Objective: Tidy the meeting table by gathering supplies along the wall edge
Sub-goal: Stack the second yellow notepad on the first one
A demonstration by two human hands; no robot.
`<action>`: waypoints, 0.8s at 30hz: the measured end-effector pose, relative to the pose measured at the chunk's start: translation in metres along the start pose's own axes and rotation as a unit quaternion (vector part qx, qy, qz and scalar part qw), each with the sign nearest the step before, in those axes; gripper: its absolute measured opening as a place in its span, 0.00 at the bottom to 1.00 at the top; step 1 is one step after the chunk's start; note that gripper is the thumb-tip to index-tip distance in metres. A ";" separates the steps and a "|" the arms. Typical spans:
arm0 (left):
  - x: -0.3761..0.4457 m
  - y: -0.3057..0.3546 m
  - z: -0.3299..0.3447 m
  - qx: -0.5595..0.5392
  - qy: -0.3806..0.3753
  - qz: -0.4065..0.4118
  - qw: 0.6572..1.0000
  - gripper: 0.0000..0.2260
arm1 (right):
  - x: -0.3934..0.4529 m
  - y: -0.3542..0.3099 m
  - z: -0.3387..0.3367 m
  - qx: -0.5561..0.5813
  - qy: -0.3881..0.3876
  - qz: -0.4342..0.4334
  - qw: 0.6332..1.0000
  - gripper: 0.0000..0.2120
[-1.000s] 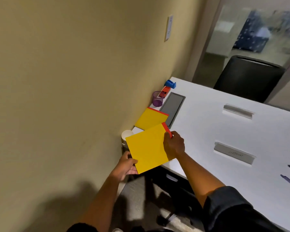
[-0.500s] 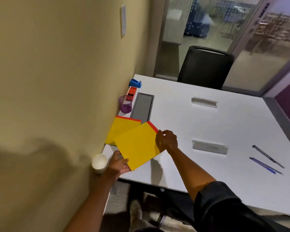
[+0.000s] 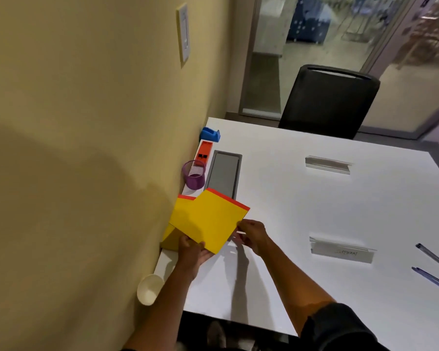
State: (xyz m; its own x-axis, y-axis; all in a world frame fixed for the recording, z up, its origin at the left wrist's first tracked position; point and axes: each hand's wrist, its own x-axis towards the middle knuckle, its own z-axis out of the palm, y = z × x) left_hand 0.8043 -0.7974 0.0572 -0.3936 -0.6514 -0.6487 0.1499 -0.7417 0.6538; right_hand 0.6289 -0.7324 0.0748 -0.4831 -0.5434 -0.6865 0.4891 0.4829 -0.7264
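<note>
I hold a yellow folder with a red edge [image 3: 211, 221] just above the white table [image 3: 302, 203], near the wall. My left hand [image 3: 192, 252] grips its near corner from below. My right hand [image 3: 252, 234] pinches its right edge. Under it, against the wall, lies a second yellow folder [image 3: 179, 206], partly covered. Further along the wall stand a purple mesh cup [image 3: 194, 176], an orange stapler [image 3: 203, 152] and a blue tape dispenser [image 3: 210, 134]. A white paper cup [image 3: 150, 290] sits at the table's near left corner.
A grey cable hatch [image 3: 223, 173] is set into the table beside the cup. Two name plates [image 3: 327, 164] [image 3: 342, 252] stand mid-table. Two pens [image 3: 433, 257] [image 3: 433, 279] lie at the right edge. A black chair [image 3: 327, 100] stands at the far side.
The held folder has moved forward along the wall and lower, now overlapping the folder lying on the table. My view has swung right, showing more of the table.
</note>
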 end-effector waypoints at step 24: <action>0.057 -0.009 -0.043 0.172 0.220 -0.114 0.953 0.22 | 0.062 0.020 0.043 -0.262 0.082 -0.029 0.961 0.33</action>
State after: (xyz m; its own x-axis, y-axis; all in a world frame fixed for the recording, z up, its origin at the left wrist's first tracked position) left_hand 0.8190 -0.8348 -0.0026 0.0500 -0.5394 -0.8406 -0.2309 -0.8251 0.5157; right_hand 0.6395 -0.7860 0.0191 -0.6281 -0.4853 -0.6083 0.0446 0.7580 -0.6508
